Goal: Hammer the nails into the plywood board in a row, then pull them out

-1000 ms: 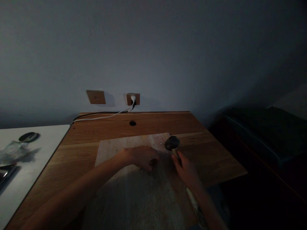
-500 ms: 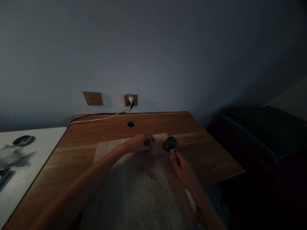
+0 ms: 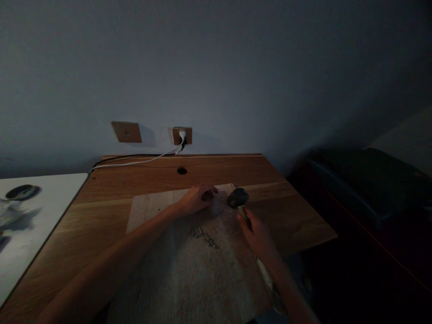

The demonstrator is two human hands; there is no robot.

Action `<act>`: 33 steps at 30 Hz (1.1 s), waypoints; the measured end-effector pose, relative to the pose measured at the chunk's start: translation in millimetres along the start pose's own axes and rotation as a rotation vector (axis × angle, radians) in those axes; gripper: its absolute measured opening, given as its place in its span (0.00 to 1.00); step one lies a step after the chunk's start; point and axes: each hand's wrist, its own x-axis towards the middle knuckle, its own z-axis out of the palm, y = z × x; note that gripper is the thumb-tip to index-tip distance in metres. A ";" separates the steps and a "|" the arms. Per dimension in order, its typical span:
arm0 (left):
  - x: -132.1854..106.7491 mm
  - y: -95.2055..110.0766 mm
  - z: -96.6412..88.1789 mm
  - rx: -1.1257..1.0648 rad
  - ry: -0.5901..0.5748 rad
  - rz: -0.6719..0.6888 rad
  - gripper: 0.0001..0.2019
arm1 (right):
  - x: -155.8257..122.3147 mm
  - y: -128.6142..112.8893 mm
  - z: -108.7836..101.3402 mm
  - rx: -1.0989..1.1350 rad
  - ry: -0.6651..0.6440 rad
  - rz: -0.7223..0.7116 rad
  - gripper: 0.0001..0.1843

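My right hand (image 3: pixel 258 234) is wrapped around the handle of a hammer (image 3: pixel 238 198). Its dark, rounded head is over the far right part of a pale wooden board (image 3: pixel 189 279). Just left of the hammer head, my left hand (image 3: pixel 197 199) rests at the board's far side with its fingers curled and thumb and fingertips close together. Whatever may be between those fingertips is too dark and small to make out. Several small metal screws or nails (image 3: pixel 205 237) lie in a loose cluster on the board, nearer to me than my left hand.
The board lies on a wooden table (image 3: pixel 286 211) with a cable hole (image 3: pixel 182 171). White and black cables run to a wall socket (image 3: pixel 182 135). At left, a white table (image 3: pixel 50 216) bears a computer mouse (image 3: pixel 22 192) and crumpled plastic (image 3: pixel 11 213). A dark padded piece (image 3: pixel 371 180) stands at right.
The whole view has shifted slightly, so things sit a little higher and further left. Both hands and the hammer keep nearly the same places over the board.
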 end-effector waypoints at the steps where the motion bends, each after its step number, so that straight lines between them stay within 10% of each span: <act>1: 0.6 0.4 0.6 -0.007 0.004 0.006 0.18 | 0.1 0.0 0.1 -0.002 0.000 0.001 0.26; 33: 2.2 -4.6 6.9 0.195 0.035 0.000 0.07 | 1.7 1.6 1.9 0.037 -0.012 0.032 0.31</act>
